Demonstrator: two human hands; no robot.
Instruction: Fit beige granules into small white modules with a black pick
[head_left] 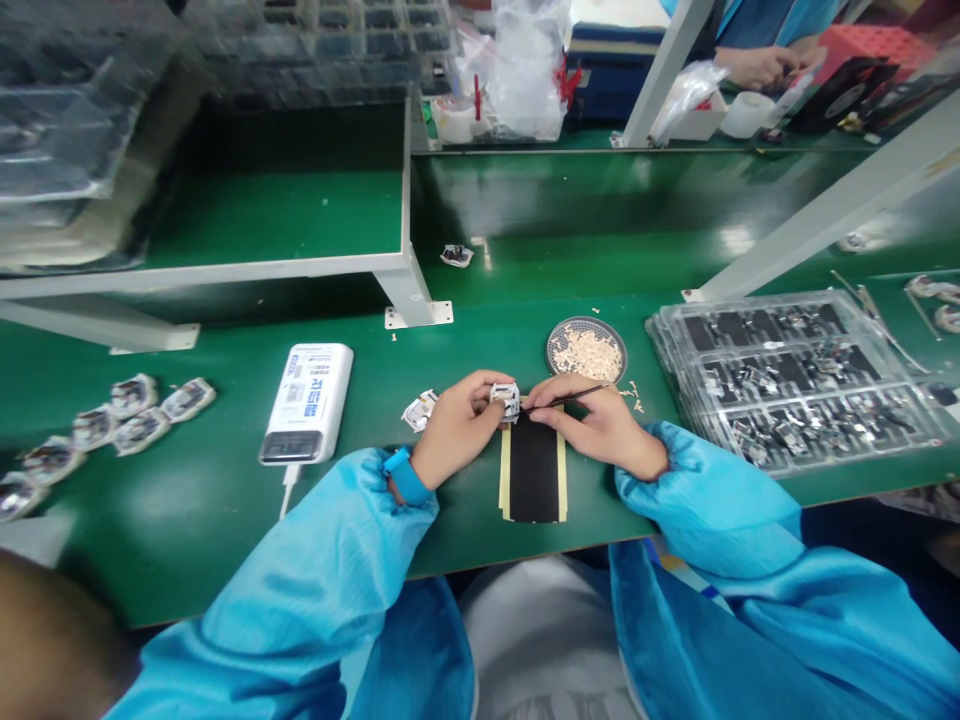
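My left hand point(463, 425) is closed on a small white part point(505, 402), held above the top edge of a black mat point(534, 465) with yellow side strips. Thin dark tweezers point(568, 397) are pinched in my right hand point(592, 418), their tip touching or very near the right side of the white part. Behind my right hand is a round dish point(586, 350) of small beige pieces, some of them loose beside it. Another white part point(420, 410) lies on the green table just left of my left hand.
A white power bank point(309, 400) with a cable lies left. Several white parts point(142, 430) sit farther left. Stacked clear trays point(802, 375) of small components stand right. Metal shelf legs point(411, 285) rise behind. Another person's hands point(761, 68) show at the back right.
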